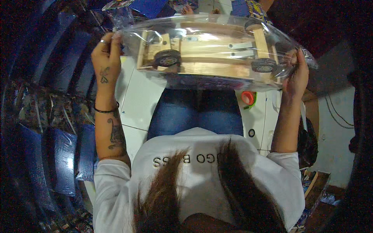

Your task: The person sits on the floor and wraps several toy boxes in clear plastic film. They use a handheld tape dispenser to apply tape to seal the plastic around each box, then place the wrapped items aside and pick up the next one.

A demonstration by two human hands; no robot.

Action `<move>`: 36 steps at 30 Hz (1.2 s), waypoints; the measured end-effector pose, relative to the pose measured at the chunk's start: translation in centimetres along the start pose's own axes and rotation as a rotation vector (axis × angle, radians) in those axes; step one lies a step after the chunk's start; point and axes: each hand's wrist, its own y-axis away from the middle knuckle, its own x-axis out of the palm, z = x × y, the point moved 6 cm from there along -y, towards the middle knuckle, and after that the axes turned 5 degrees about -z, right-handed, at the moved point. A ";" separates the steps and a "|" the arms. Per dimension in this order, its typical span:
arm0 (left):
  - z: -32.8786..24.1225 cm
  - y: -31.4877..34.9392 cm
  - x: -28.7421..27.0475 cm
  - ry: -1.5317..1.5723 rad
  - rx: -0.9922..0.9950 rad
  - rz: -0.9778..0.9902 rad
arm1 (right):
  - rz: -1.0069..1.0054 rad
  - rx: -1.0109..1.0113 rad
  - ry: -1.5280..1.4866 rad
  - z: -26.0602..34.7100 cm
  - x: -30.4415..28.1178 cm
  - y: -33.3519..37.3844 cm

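Note:
A wooden toy vehicle [213,46] with black wheels lies inside a clear plastic bag [202,24], held up in front of me. Its underside and several wheels face my view. My left hand [107,52] pinches the bag's gathered left end between thumb and fingers. At the other end, my right hand [297,73] grips the bag close to the vehicle's corner; part of that hand shows through the plastic. The vehicle hangs roughly level between both hands, its right end slightly lower.
Blue wrapped packages [64,161] are stacked along the left. On the white tiled floor [134,93] lie an orange and green round item [248,99] and a loose wheel [251,133]. A box with wooden pieces [316,188] stands at the lower right; cables [336,112] hang by the wall.

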 end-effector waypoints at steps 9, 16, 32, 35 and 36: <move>1.1 -0.8 -3.1 -0.116 0.069 -0.169 | 0.749 0.250 -0.608 -4.1 -2.3 1.4; 2.2 -0.9 -2.6 0.065 0.067 -0.136 | 0.949 -0.291 0.438 -7.2 4.8 0.8; 5.1 -2.0 -2.9 -0.348 0.089 -0.278 | 0.856 -0.216 0.413 -7.0 5.1 -0.1; 4.3 -2.2 -2.9 -0.281 0.134 -0.321 | 0.898 -0.242 0.456 -7.1 4.2 -0.4; 4.0 -2.1 -3.1 -0.240 0.164 -0.344 | 0.847 -0.171 0.394 -7.3 3.5 -0.8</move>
